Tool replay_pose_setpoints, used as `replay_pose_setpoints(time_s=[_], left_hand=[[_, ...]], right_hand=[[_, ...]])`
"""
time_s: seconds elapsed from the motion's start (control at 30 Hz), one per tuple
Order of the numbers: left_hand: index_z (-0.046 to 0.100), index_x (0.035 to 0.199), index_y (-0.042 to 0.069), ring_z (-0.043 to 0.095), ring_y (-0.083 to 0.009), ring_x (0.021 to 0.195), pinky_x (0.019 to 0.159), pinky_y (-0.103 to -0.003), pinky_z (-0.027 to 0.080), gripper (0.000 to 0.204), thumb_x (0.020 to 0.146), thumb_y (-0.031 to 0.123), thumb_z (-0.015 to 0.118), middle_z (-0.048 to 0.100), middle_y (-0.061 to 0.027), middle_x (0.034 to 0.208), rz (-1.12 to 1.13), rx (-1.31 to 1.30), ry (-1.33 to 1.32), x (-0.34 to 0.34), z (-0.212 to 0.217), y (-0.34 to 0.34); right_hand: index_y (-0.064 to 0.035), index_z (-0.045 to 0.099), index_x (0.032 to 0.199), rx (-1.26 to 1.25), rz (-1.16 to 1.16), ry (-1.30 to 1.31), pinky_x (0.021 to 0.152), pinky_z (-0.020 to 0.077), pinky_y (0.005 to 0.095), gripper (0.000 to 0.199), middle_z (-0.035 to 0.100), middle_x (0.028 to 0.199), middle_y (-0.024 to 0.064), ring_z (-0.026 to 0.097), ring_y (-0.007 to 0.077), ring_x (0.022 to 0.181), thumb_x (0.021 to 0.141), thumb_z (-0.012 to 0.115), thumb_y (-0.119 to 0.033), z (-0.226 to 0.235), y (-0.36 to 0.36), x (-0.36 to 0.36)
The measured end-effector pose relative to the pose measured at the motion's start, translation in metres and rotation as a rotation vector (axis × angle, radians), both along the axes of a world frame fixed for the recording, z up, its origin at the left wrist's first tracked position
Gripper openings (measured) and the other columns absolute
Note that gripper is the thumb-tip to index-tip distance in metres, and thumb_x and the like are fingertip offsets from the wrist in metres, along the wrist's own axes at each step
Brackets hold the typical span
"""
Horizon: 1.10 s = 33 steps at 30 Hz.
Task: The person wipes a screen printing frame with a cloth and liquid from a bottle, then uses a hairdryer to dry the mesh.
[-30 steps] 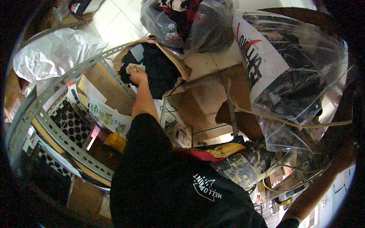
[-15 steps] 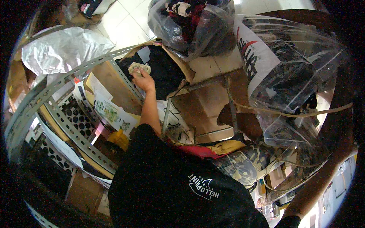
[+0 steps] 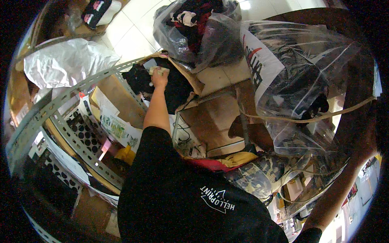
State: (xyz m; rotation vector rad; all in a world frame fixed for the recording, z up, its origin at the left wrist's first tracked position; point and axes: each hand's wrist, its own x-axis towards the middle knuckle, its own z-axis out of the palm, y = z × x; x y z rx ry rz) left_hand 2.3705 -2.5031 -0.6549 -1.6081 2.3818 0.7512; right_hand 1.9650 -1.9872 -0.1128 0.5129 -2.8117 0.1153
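Observation:
My left hand (image 3: 160, 81) reaches far forward, its fingers closed round a small beige piece (image 3: 164, 71) whose kind I cannot make out. It hangs over or rests on black cloth (image 3: 178, 85) in an open cardboard box (image 3: 190, 73); which of the two I cannot tell. Just beyond the fingers lies a flat pale grey piece (image 3: 150, 63). On the right, my right forearm (image 3: 336, 202) stretches up toward the dark rim of the picture, where the hand itself does not show.
A grey perforated metal rack (image 3: 48, 107) with papers (image 3: 117, 125) stands left. Transparent plastic bags (image 3: 198, 40) lie ahead, and a large wrapped bundle (image 3: 300, 81) fills the right. A brown cardboard box (image 3: 210, 125) sits nearer, with a cord (image 3: 324, 119) strung to its right.
My left hand has moved a little to the right and farther forward over the black cloth, still gripping the beige piece. The view has shifted slightly.

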Motion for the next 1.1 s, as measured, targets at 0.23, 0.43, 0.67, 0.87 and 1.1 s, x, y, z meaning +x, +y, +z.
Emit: replay_pose_setpoints(time_s=[0.23, 0.43, 0.67, 0.87, 1.1], left_hand=[[0.039, 0.154, 0.013, 0.051, -0.0394, 0.13, 0.108, -0.044, 0.044, 0.097, 0.075, 0.04, 0.087, 0.05, -0.0253, 0.144, 0.085, 0.308, -0.017, -0.004, -0.034, 0.017], [0.043, 0.152, 0.009, 0.041, -0.0462, 0.136, 0.113, -0.047, 0.037, 0.078, 0.087, 0.035, 0.078, 0.037, -0.0323, 0.15, -0.02, 0.042, 0.075, 0.013, -0.015, 0.057], [0.065, 0.119, -0.002, 0.066, -0.0368, 0.097, 0.087, -0.041, 0.052, 0.048, 0.094, 0.039, 0.067, 0.065, -0.0227, 0.115, 0.207, 0.429, 0.303, -0.009, 0.081, 0.168], [0.048, 0.133, 0.005, 0.068, -0.0262, 0.094, 0.073, -0.052, 0.056, 0.064, 0.1, 0.059, 0.048, 0.066, -0.0128, 0.114, 0.772, 1.247, 0.175, -0.073, 0.15, 0.21], [0.056, 0.121, 0.005, 0.067, -0.028, 0.091, 0.073, -0.045, 0.055, 0.051, 0.099, 0.051, 0.056, 0.068, -0.0104, 0.106, 0.766, 1.605, 0.337, -0.153, 0.16, 0.272]], right_hand=[[-0.0089, 0.062, 0.136, 0.137, -0.19, -0.044, 0.105, 0.0477, 0.0284, 0.035, 0.066, 0.134, 0.0063, 0.063, 0.0151, 0.121, 0.104, 0.056, -0.023, 0.005, 0.021, 0.009], [-0.0079, 0.059, 0.102, -0.136, -0.132, -0.023, 0.082, 0.0489, 0.0365, 0.02, 0.064, 0.102, 0.0083, 0.062, 0.0248, 0.093, 0.095, 0.059, -0.027, -0.018, -0.046, 0.023], [-0.0079, 0.063, 0.113, 0.055, 0.015, 0.072, 0.076, 0.0518, 0.0425, 0.03, 0.068, 0.094, 0.0191, 0.068, 0.0332, 0.087, 0.091, 0.069, -0.028, 0.008, -0.072, 0.021], [-0.0069, 0.06, 0.116, -0.114, 0.091, 0.091, 0.076, 0.0502, 0.0483, 0.028, 0.066, 0.095, 0.0216, 0.065, 0.042, 0.089, 0.093, 0.065, -0.022, 0.005, -0.071, 0.022], [-0.0085, 0.06, 0.116, -0.104, 0.048, 0.064, 0.078, 0.0501, 0.0505, 0.031, 0.066, 0.102, 0.02, 0.064, 0.0429, 0.097, 0.089, 0.067, -0.022, 0.011, -0.081, 0.028]])
